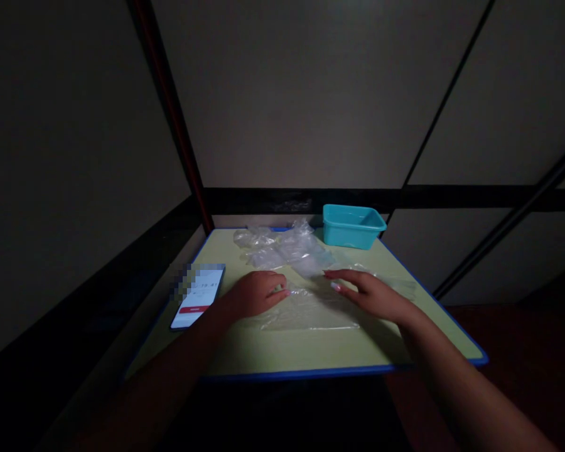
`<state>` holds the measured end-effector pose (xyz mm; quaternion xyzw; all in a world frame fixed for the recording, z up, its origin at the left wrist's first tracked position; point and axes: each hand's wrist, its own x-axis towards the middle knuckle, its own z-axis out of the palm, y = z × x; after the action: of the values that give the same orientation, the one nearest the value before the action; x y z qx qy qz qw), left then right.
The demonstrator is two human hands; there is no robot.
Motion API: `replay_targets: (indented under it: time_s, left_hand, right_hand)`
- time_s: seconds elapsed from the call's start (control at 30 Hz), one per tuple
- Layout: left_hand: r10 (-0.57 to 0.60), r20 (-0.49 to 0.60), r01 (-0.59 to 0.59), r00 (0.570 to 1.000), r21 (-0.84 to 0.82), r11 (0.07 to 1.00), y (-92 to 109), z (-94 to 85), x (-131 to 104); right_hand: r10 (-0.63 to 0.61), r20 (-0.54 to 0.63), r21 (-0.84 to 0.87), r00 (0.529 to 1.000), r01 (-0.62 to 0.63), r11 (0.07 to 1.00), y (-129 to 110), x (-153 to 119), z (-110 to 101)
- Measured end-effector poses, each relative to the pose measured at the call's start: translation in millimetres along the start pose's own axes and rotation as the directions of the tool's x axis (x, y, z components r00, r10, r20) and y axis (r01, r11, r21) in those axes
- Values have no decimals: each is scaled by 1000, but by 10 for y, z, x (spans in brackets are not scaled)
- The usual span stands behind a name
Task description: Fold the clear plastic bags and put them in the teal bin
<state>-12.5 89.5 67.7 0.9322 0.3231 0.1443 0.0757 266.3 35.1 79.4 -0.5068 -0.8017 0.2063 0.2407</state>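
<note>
A clear plastic bag (pixel 311 314) lies flat on the yellow-green table (pixel 282 355), its lower edge toward me. My left hand (pixel 260 294) is at its left side, fingers curled with thumb and fingertips apart, nothing visible between them. Over the bag's right part is my right hand (pixel 363 292), thumb and fingers spread and holding nothing. Whether either hand touches the plastic is hard to tell. Behind the hands lie several crumpled clear bags (pixel 294 246) in a loose heap.
A turquoise basket (pixel 353 233) stands at the table's back right. On the left lies a phone (pixel 200 298) with its screen lit. Blue edging runs round the table, and a wall rises behind it.
</note>
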Motion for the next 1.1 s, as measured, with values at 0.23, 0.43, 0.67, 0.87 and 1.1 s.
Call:
replay_targets:
  time_s: [0.23, 0.43, 0.67, 0.87, 1.1]
  left_hand:
    - [97, 160, -112, 982, 84, 990, 175, 235, -100]
    - [4, 236, -60, 972, 231, 971, 279, 166, -114]
    - [24, 241, -86, 970, 251, 964, 184, 198, -128]
    - [36, 234, -94, 972, 244, 965, 151, 225, -132]
    - [52, 228, -102, 972, 213, 972, 149, 216, -134]
  right_hand:
    - [230, 226, 365, 947, -301, 881, -101, 864, 75]
    - [347, 360, 357, 866, -472, 806, -19, 949, 369]
    - [399, 399, 243, 826, -515, 822, 55, 931, 521]
    - [345, 428, 253, 835, -478, 841, 62, 926, 548]
    - [142, 353, 403, 925, -288, 869, 8, 870, 552]
